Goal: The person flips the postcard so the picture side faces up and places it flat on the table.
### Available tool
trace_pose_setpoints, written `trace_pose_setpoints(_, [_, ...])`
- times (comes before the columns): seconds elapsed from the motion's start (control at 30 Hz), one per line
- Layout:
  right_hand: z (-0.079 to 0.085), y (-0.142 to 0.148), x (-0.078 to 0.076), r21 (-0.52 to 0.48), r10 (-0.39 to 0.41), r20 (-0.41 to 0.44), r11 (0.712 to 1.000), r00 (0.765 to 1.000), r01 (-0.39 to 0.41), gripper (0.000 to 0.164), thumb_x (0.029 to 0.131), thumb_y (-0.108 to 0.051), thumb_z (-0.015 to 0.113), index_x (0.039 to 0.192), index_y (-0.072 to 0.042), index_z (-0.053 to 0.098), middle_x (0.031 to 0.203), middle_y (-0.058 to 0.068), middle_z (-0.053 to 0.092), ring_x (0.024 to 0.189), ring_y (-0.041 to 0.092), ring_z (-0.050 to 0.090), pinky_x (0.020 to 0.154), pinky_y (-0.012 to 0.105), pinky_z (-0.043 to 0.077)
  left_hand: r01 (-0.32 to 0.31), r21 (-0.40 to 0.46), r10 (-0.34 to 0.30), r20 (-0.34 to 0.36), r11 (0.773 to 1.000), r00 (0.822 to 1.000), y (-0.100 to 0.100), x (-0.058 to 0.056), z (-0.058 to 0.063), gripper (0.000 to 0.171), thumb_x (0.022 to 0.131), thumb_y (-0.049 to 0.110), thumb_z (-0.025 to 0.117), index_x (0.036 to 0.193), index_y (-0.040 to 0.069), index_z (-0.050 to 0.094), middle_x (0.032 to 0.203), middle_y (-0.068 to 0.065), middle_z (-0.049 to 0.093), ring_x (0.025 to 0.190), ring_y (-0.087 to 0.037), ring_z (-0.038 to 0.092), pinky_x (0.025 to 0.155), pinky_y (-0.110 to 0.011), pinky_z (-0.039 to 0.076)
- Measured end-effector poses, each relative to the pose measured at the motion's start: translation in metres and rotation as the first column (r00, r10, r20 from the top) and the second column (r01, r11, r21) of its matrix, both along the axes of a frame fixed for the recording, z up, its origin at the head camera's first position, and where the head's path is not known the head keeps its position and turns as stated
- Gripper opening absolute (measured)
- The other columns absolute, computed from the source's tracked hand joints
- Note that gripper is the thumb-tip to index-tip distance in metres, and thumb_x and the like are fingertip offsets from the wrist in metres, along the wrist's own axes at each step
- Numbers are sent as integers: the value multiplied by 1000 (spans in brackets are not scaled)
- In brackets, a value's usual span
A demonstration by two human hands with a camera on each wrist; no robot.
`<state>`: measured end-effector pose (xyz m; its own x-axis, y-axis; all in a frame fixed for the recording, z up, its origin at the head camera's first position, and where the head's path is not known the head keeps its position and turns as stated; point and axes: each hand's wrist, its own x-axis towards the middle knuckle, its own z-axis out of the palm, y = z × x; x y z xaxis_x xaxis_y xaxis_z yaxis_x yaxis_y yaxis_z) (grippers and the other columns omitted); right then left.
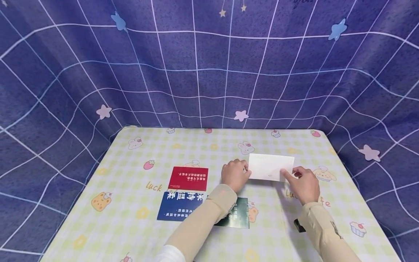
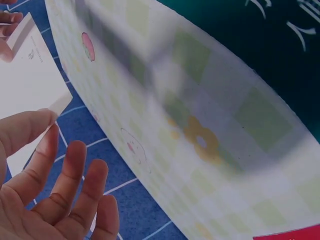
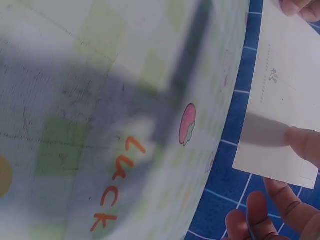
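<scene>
A white postcard point(image 1: 270, 166) with small faint print is held up off the table between both hands. My left hand point(image 1: 235, 175) pinches its left edge between thumb and index finger, and in the left wrist view the other fingers point(image 2: 95, 185) spread loosely beside it. At the opposite end my right hand point(image 1: 304, 183) pinches the card, thumb on the near face and fingers behind, as the right wrist view of the card point(image 3: 280, 110) shows. Below the left forearm lie a blue card point(image 1: 178, 206) and a dark green card point(image 1: 240, 214), partly covered by the sleeve.
A red card point(image 1: 188, 178) with white writing lies just beyond the blue one. The table point(image 1: 114, 156) wears a pale green checked cloth with cartoon prints. Behind it and at the sides hangs a blue gridded curtain point(image 1: 209, 72). A small dark patch point(image 1: 299, 225) shows by the right sleeve.
</scene>
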<state>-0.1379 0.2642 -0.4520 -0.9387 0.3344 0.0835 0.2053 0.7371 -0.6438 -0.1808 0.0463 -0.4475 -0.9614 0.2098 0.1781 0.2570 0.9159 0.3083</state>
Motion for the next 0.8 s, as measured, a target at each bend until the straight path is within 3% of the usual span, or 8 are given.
trace_pose_setpoints(0.8, [3, -22, -1, -15, 29, 5, 999, 1000, -29, 52, 92, -48, 71, 107, 2, 67, 103, 21, 62, 88, 36, 58, 77, 48, 44, -3, 16, 3, -12, 1000, 1000, -27, 3, 0, 14, 90, 32, 76, 85, 20, 69, 81, 4, 65, 80, -19, 65, 73, -35, 49])
